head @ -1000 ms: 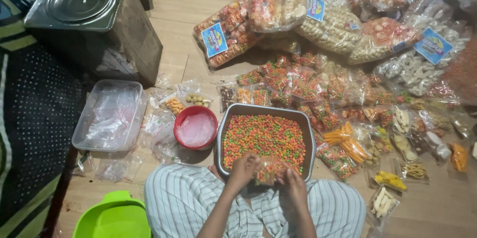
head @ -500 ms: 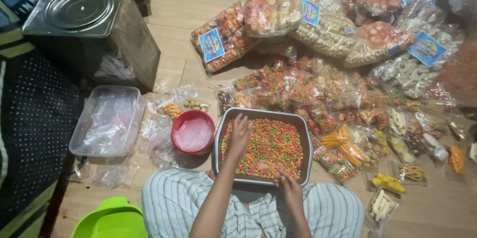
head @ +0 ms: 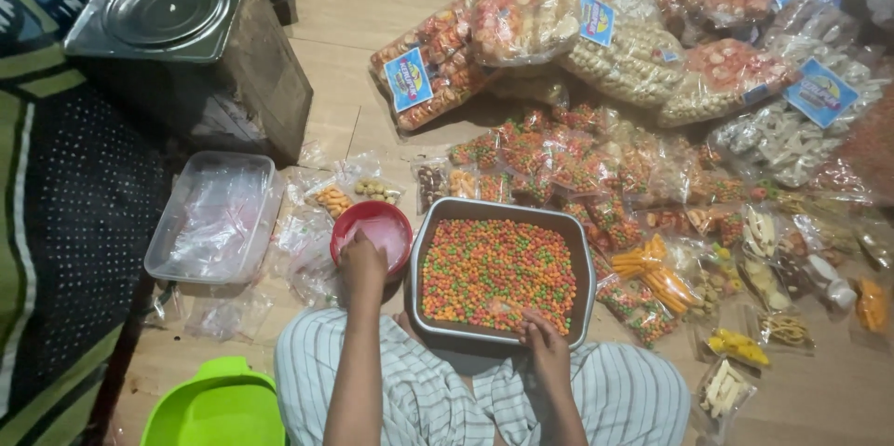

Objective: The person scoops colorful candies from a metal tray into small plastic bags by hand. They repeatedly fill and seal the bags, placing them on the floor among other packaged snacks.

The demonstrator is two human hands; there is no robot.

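A person sits on the wooden floor (head: 372, 27) with a grey metal tray (head: 501, 271) of small green, orange and red snack pellets resting against their striped lap. The right hand (head: 547, 351) lies at the tray's near edge, fingers curled loosely over a small clear packet (head: 507, 314) of pellets pressed against the heap. The left hand (head: 361, 258) is over the near rim of the red bowl (head: 372, 232) just left of the tray, fingers bent down into it; whether they grip anything cannot be told.

Half a second ago the left hand was inside the tray on the pellets; it has since moved out to the bowl, while the right hand stays at the near edge.

Beyond the tray, large bags of mixed snacks (head: 526, 18) lie at the top, with a spread of small filled packets (head: 596, 167) between them and the tray. To the left sit a square metal tin (head: 168, 13), a clear plastic container (head: 216, 218) and a green plastic tub (head: 216, 409).
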